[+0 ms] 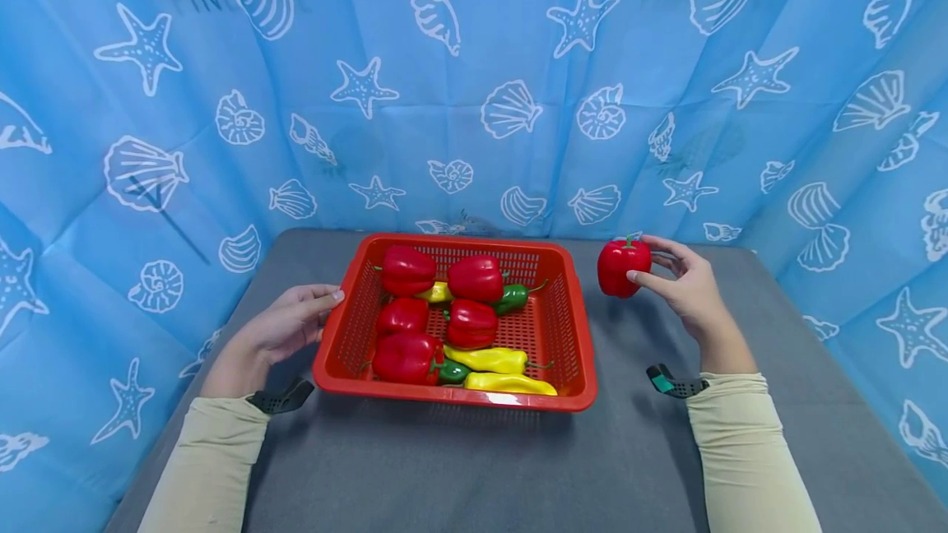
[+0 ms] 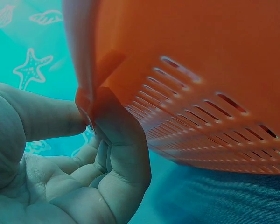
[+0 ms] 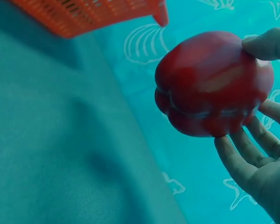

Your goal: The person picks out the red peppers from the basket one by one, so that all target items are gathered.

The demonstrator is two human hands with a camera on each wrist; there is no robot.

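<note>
My left hand [image 1: 292, 323] pinches the left rim of a red plastic basket [image 1: 581, 336] between thumb and curled fingers; the left wrist view shows the thumb on the rim's outer edge and the slotted wall [image 2: 214, 70] beside it. Several red bell peppers [image 1: 410, 270] lie in the basket, with long yellow peppers [image 1: 511, 383] at its front and green peppers [image 1: 513, 299] partly hidden among them. To the basket's right, my right hand [image 1: 692, 286] holds another red bell pepper [image 1: 620, 270] by its side, stem up, between thumb and fingertips. In the right wrist view this pepper [image 3: 205, 86] hangs above the table.
A grey cloth-covered table [image 1: 459, 467] lies under the basket and both forearms. Blue curtains [image 1: 474, 48] with white shells and starfish stand behind the table and along its sides. Each wrist wears a dark strap [image 1: 674, 382].
</note>
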